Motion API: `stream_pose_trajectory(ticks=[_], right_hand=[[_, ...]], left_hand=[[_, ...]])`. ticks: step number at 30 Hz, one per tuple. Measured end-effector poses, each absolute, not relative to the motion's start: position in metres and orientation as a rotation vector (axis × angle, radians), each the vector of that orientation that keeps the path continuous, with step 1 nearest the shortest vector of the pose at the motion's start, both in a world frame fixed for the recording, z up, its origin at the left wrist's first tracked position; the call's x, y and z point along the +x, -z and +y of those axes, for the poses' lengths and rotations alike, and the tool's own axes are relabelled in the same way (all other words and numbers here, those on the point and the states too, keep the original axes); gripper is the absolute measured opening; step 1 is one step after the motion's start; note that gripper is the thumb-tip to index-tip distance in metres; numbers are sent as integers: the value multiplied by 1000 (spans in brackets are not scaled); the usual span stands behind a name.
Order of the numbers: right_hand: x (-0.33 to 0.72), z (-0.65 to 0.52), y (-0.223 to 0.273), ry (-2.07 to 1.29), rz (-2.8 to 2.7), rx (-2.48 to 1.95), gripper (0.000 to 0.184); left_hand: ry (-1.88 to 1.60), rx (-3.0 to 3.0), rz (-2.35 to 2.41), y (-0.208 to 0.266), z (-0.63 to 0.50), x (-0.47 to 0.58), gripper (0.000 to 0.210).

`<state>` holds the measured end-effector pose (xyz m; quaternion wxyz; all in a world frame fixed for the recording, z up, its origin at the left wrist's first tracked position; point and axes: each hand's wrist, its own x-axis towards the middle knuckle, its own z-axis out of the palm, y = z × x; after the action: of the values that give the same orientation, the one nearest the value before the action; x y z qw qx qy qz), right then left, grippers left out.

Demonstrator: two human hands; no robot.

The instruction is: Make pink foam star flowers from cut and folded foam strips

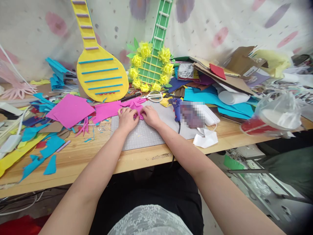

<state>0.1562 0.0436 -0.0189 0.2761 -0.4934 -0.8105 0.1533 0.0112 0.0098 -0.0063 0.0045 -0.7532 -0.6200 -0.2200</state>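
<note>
Both hands meet over a grey cutting mat (144, 138) on the wooden table. My left hand (128, 118) has its fingers curled onto a magenta paper piece (135, 103) with pointed edges. From the other side, my right hand (151, 116) pinches the same piece; the fingertips partly hide it. A flat magenta strip (106, 111) lies just left of my left hand, and larger magenta sheets (69, 111) lie farther left. White-handled scissors (156, 96) rest behind my right hand. A blue glue gun (176, 109) is on the mat to its right.
A yellow paper lute shape (102, 71) and a green one (153, 67) with yellow flowers lean at the back. Blue scraps (52, 145) litter the left. Cardboard and paper are piled at the back right, behind a bagged cup (259, 122). A white power bank (209, 115) lies nearer.
</note>
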Motion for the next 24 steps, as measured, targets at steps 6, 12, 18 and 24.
stream_pose_trajectory(ticks=[6,12,18,24], right_hand=[[158,42,17,-429,-2181,-1309,17],[161,39,15,-439,-2191,-1268,18],[162,36,14,-423,-2204,-1278,18],[160,38,15,-393,-2187,-1317,15]], left_hand=[[680,-2362,-1946,7,10,12,15],[725,-2372,-1942,8,9,11,15],[712,-2361,-1956,7,10,12,14],[680,-2364,-1949,8,10,12,14]])
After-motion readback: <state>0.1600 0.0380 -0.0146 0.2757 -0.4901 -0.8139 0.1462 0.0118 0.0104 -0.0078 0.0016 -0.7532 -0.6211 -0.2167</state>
